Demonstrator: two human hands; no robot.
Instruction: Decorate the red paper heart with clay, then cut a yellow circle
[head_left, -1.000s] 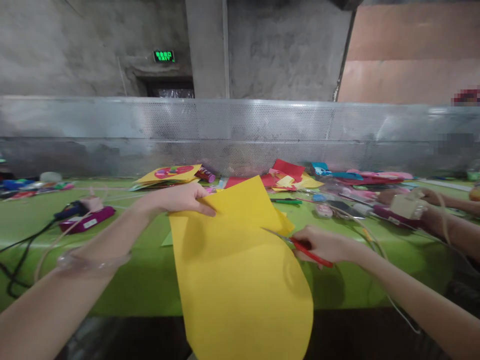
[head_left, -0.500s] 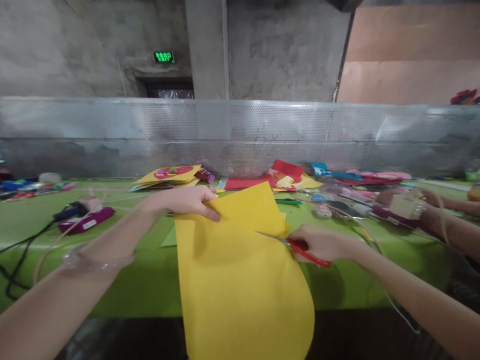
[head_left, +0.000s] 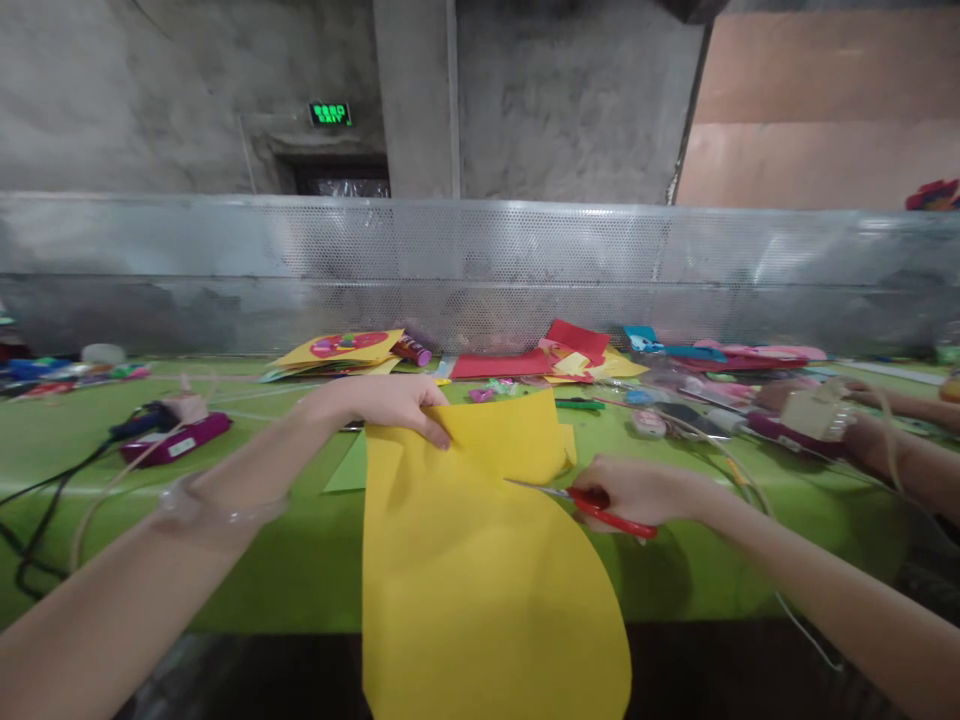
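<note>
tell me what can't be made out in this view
All in the head view:
Yellow sheet: lower end, cut off by the bottom edge.
Left hand: fingers, partly hidden behind the sheet.
Red scissors: part of the handles, covered by the right hand.
Purple power strip: any writing on its white label, too small and blurred.

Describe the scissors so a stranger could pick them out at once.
Start at the green-covered table, then find the large yellow sheet held over its near edge. At the sheet's right side, the person's right hand grips the scissors, blades pointing left. Their red handles and slim metal blades set them apart from the plain yellow sheet.
</note>
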